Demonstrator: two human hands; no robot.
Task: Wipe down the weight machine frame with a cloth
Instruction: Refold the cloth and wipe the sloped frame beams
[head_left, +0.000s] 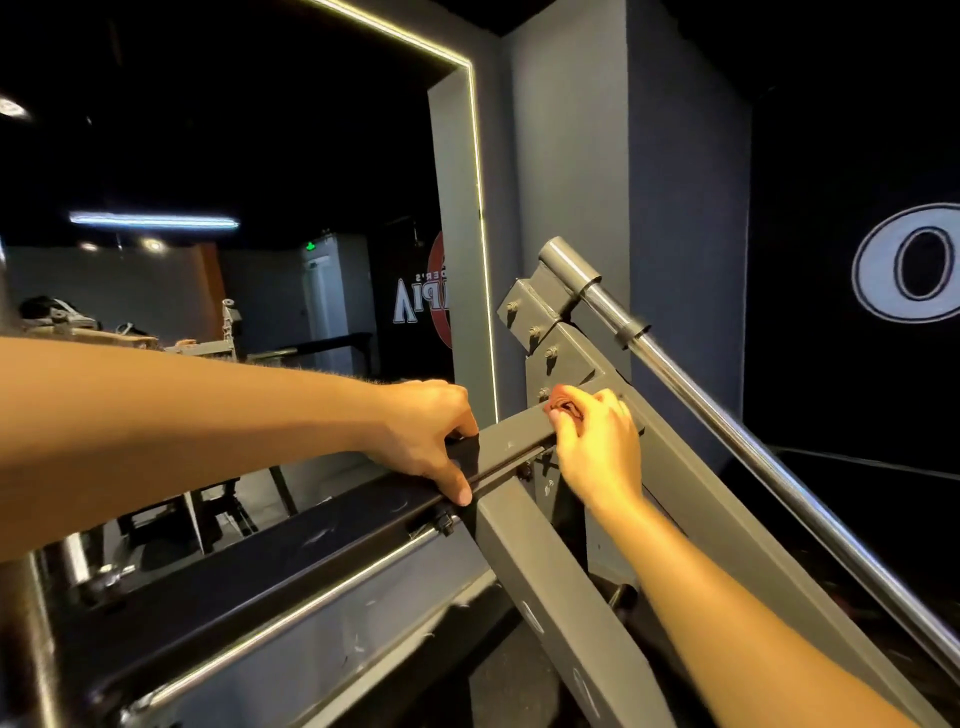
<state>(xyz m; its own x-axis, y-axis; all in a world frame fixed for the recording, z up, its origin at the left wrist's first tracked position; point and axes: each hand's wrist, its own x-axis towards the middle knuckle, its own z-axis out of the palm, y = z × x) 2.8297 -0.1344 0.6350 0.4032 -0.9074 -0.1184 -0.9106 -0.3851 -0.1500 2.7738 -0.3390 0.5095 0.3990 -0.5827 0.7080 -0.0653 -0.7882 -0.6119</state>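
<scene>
Two bare forearms, no sleeves seen, left hand (434, 434) and right hand (597, 441) ungloved, no rings or watch shown

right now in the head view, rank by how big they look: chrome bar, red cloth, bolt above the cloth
1. chrome bar, by far the longest
2. red cloth, mostly hidden inside the right hand, so its true size is unsure
3. bolt, smallest

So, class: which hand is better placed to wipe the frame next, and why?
Right. The right hand already holds the cloth against the frame; the left hand only grips the bar, steadying.
</scene>
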